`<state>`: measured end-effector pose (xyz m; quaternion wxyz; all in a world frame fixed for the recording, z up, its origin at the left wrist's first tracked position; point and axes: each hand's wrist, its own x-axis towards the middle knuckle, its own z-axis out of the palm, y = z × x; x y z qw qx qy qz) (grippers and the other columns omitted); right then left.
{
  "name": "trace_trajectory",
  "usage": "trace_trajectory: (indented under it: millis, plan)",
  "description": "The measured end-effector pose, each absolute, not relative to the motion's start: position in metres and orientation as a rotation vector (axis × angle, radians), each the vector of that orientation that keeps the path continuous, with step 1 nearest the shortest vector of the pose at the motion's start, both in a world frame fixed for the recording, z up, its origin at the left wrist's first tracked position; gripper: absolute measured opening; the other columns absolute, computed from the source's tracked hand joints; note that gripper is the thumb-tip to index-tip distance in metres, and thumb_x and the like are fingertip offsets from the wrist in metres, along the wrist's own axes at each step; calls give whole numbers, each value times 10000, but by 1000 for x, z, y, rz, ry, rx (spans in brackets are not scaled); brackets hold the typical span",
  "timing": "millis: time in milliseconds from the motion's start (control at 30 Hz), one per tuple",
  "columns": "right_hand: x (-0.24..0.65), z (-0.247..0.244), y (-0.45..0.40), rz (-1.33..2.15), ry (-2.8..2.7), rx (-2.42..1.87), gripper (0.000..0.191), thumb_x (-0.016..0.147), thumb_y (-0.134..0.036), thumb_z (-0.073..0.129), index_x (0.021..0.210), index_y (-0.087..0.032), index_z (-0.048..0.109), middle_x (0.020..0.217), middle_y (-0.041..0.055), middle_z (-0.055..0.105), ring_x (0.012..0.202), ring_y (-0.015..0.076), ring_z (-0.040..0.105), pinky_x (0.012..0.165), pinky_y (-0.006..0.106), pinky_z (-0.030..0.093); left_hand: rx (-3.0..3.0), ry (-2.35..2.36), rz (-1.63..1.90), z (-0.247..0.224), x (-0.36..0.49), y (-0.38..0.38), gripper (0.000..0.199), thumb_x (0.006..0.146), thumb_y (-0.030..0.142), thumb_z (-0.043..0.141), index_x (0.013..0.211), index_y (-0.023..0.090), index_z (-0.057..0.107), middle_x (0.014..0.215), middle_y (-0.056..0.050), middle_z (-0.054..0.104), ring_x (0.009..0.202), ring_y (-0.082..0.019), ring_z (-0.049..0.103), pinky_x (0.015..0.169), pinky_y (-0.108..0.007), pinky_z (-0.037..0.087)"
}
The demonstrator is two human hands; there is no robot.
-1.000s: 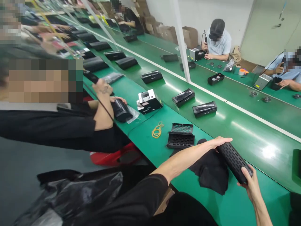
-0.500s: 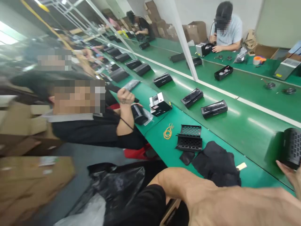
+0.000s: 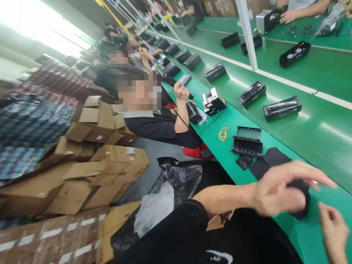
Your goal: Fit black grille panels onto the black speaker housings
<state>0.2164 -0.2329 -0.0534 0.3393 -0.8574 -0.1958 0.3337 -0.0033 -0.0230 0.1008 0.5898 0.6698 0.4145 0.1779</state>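
My left hand [image 3: 277, 192] reaches over the green bench, its fingers stretched out and apart from the thumb. Nothing shows in its grasp. Beneath it lie black cloth pieces [image 3: 276, 157], partly hidden by the hand. My right hand [image 3: 334, 229] is at the lower right edge, slightly blurred, with fingers curled in and no object visible in them. Beyond the cloth, two black perforated metal covers [image 3: 247, 147] rest beside a bundle of yellow bands [image 3: 223, 132].
Black speaker-like housings [image 3: 282, 107] line the green conveyor [image 3: 316, 143]. A co-worker's raised hand [image 3: 181, 91] grips a dark corded tool near a silver-and-black box [image 3: 214, 101]. A white post [image 3: 246, 35] stands across the belt. Cardboard boxes [image 3: 118, 161] and plastic bags [image 3: 155, 209] are at left.
The view has swung left and down. My left hand has come up over the cloth. My right hand has left the black housing, which is out of view now.
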Motion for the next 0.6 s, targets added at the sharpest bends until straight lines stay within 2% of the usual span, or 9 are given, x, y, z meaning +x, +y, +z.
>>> trace_trajectory:
  millis: [100, 167, 233, 333, 433, 600]
  plan:
    - [149, -61, -231, 1048, -630, -2345, 615, 696, -882, 612, 757, -271, 656, 716, 45, 693, 695, 278, 639, 660, 377, 478, 1788, 943, 554, 37, -5, -32, 478, 1049, 588, 503, 1117, 197, 768, 1073, -115, 749, 1017, -216, 682, 948, -393, 567]
    - [125, -68, -224, 1070, -680, -2423, 562, 718, -840, 614, 782, -284, 669, 767, 49, 718, 698, 273, 633, 650, 370, 450, 2019, 995, 405, -10, -10, -45, 315, 1064, 419, 553, 1048, 182, 760, 1003, -90, 733, 975, -200, 640, 957, -373, 530]
    - [117, -73, -218, 1050, -717, -2499, 518, 763, -797, 571, 812, -291, 670, 834, 70, 737, 699, 276, 623, 646, 375, 425, 2228, 972, 161, -49, -17, -59, 260, 1025, 407, 649, 1118, 191, 761, 1053, -88, 712, 1014, -216, 611, 942, -370, 503]
    - [120, -75, -217, 1031, -794, -2528, 497, 843, -720, 458, 882, -283, 691, 906, 105, 748, 730, 289, 641, 661, 383, 433, 2412, 908, -8, -85, -27, -70, 333, 1026, 442, 651, 1269, 230, 736, 1180, -100, 665, 1075, -232, 573, 936, -372, 465]
    - [130, -68, -224, 1032, -856, -2523, 550, 853, -694, 397, 959, -256, 713, 914, 135, 748, 778, 316, 671, 697, 397, 466, 2484, 835, -10, -99, -31, -68, 370, 1044, 482, 612, 1323, 265, 722, 1232, -99, 635, 1096, -233, 550, 943, -371, 440]
    - [152, -49, -238, 1041, -823, -2528, 597, 825, -750, 381, 942, -253, 690, 890, 120, 763, 849, 334, 710, 798, 411, 512, 2494, 765, 36, -107, -30, -63, 376, 1056, 500, 584, 1314, 269, 729, 1253, -100, 625, 1106, -233, 541, 933, -372, 431]
